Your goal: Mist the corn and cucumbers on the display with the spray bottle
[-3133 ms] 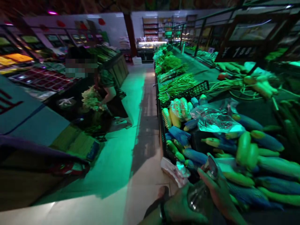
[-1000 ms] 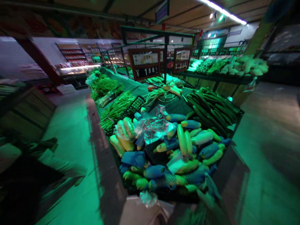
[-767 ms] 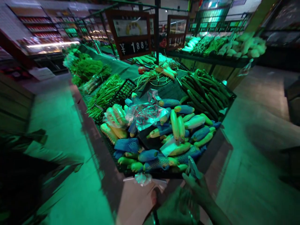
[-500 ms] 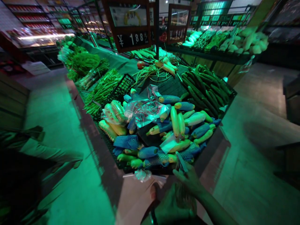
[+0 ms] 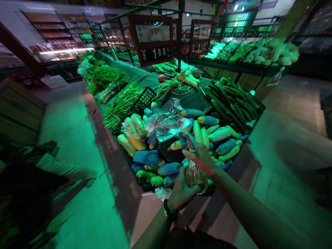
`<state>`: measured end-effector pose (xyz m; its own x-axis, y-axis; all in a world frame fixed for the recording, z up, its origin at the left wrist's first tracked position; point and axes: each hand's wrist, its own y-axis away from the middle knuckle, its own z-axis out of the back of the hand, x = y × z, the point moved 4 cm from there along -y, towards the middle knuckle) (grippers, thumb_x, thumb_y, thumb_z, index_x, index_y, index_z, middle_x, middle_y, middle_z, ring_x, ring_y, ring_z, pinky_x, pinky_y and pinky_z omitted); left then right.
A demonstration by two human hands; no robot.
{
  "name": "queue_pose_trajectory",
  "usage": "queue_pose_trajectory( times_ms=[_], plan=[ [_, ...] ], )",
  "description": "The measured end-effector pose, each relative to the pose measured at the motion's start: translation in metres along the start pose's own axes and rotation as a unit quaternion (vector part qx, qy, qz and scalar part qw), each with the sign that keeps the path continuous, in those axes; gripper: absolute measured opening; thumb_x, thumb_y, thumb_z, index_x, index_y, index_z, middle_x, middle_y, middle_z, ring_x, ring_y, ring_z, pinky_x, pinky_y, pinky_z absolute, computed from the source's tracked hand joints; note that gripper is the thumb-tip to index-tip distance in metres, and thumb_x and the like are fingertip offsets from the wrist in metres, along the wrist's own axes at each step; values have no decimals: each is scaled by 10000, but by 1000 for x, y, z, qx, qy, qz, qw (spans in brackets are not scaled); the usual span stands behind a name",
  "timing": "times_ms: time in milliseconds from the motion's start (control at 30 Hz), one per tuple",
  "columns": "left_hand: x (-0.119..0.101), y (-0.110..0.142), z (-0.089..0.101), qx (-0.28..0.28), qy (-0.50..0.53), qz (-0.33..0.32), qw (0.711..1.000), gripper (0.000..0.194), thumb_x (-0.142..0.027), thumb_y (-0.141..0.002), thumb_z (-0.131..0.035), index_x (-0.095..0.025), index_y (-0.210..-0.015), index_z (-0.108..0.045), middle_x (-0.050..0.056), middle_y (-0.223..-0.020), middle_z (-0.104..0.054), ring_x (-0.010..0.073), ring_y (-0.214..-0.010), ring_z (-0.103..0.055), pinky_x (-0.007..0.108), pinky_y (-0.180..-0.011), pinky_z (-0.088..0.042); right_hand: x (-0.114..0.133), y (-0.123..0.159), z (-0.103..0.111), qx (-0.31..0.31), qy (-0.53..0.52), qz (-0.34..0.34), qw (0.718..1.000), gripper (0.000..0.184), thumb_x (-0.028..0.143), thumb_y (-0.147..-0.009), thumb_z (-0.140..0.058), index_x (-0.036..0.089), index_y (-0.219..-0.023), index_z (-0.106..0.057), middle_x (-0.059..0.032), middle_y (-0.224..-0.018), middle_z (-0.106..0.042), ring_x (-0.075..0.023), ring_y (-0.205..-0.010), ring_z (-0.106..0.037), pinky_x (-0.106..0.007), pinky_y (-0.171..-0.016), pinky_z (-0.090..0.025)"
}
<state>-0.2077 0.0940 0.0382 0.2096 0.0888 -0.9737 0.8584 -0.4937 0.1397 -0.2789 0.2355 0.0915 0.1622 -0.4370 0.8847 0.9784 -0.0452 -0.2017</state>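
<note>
A clear plastic spray bottle [image 5: 193, 174] is raised in front of me over the near corner of a vegetable stand [image 5: 249, 166]. My left hand [image 5: 181, 192], a dark band on its wrist, grips the bottle's body from below. My right hand [image 5: 203, 160] is closed on the sprayer head, and the nozzle [image 5: 191, 142] points up and away over the produce. Right under the bottle lie pale green gourds [image 5: 204, 136], several of them in blue foam nets [image 5: 168, 168]. A crumpled clear plastic bag [image 5: 167, 124] lies on top of the pile.
Dark cucumbers [image 5: 228, 100] fill the stand's right side; bundles of long green stalks [image 5: 121, 102] and a black crate [image 5: 144, 100] sit further back. A price sign [image 5: 154, 39] hangs above. Aisle floor runs on the left [image 5: 72, 138] and the right [image 5: 285, 155]. A dark, blurred shape [image 5: 23, 193] is at the left edge.
My view swung from the left aisle to the stand. Both hands rose from the bottom edge with the bottle, now held over the netted gourds.
</note>
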Motion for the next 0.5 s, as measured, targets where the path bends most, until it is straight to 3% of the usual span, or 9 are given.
queue_pose_trajectory(
  times_ms=[100, 200, 300, 400, 500],
  plan=[
    [-11, -4, 4, 11, -9, -22, 1000, 704, -287, -797, -897, -205, -1393, -530, 97, -1347, -724, 316, -1243, -709, 449, -1023, -604, 7, -5, 9, -26, -13, -5, 1000, 151, 360, -919, -686, 232, -902, -606, 53, -757, -564, -151, -729, -508, -333, -772, -412],
    [-3, -1, -1, 16, -14, -27, 999, 726, -323, -770, -936, -195, -1375, -556, 110, -1359, -717, 335, -1261, -694, 460, -1041, -600, 3, 5, 14, -29, -57, -28, 998, 163, 371, -911, -697, 226, -944, -633, 53, -786, -588, -158, -771, -531, -340, -813, -443],
    [23, 8, -14, 26, 13, 18, 999, 727, -293, -707, -960, -192, -1316, -575, 117, -1282, -755, 347, -1169, -730, 456, -952, -615, -13, 30, 15, -16, -88, -46, 995, 188, 383, -893, -714, 223, -863, -619, 46, -788, -590, -167, -806, -547, -354, -881, -469],
    [56, 22, -29, 51, 38, 70, 995, 742, -276, -649, -973, -217, -1273, -576, 108, -1200, -770, 339, -1040, -755, 427, -811, -618, -41, 68, 14, -39, -101, -111, 988, 253, 404, -883, -750, 232, -823, -576, 54, -767, -537, -146, -730, -483, -323, -729, -429],
    [85, 37, -43, 91, 59, 114, 988, 729, -283, -606, -992, -246, -1213, -591, 99, -1206, -752, 319, -998, -753, 389, -738, -609, -74, 112, 9, -53, -167, -183, 967, 306, 485, -896, -781, 238, -961, -611, 71, -742, -451, -145, -674, -426, -318, -664, -409]
  ],
)
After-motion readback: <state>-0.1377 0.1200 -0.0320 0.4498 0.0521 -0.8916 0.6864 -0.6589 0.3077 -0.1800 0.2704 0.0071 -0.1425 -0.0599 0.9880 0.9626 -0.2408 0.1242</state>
